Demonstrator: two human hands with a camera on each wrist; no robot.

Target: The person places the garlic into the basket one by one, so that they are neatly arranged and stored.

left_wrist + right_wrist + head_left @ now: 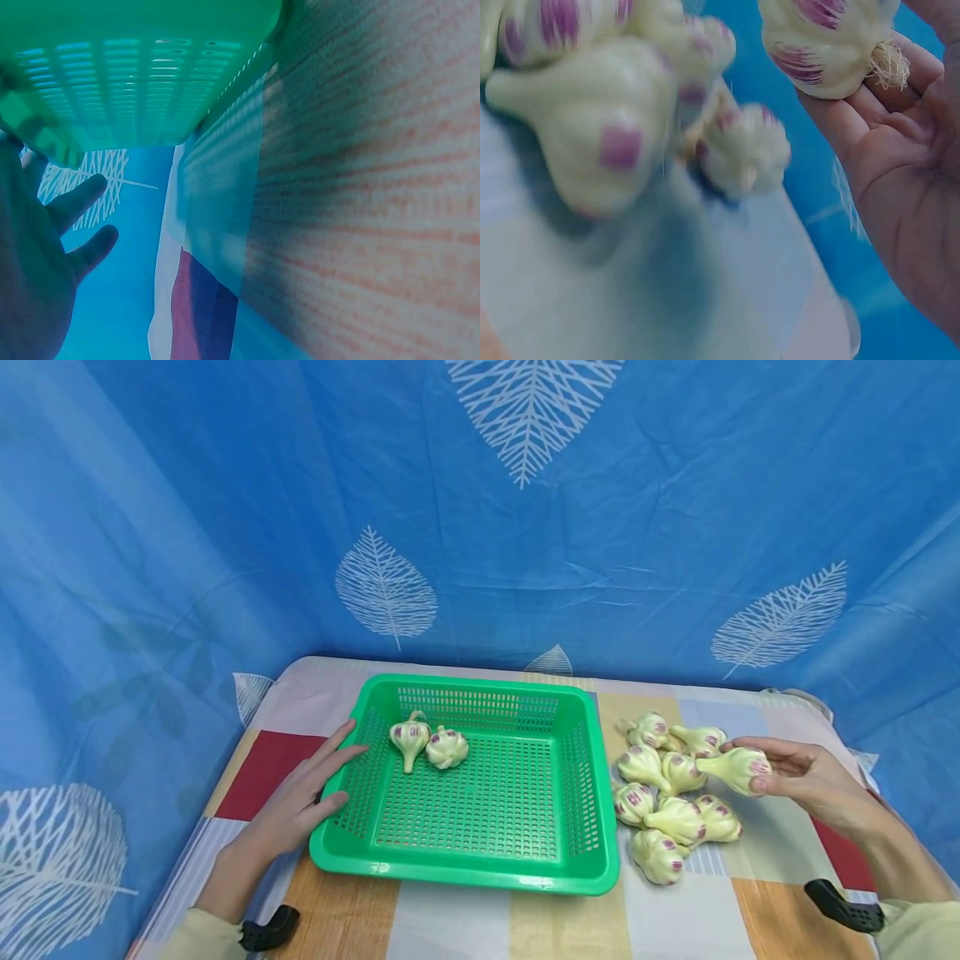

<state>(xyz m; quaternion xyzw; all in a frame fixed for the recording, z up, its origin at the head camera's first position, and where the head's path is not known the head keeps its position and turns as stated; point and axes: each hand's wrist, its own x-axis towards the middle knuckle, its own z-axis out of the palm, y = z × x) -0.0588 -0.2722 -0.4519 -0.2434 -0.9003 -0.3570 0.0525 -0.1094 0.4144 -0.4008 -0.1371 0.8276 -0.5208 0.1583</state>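
Observation:
My right hand (813, 777) holds a garlic bulb (738, 768) between thumb and fingers, its stem pointing left, above the right side of the garlic pile (678, 820). In the right wrist view the held garlic bulb (829, 45) shows purple streaks and dry roots turned to the palm. My left hand (296, 802) lies at the left rim of a green plastic basket (465, 883), fingers spread and fairly straight. Two garlic bulbs are in the basket near its back left: one upright bulb (410, 737) and one rounder bulb (447, 748).
A table with a patchwork cloth (450, 927) carries the basket and the pile of several garlic bulbs just right of it. Blue curtains (525, 568) with white leaf prints hang behind and at both sides. Black straps (270, 928) sit on both wrists.

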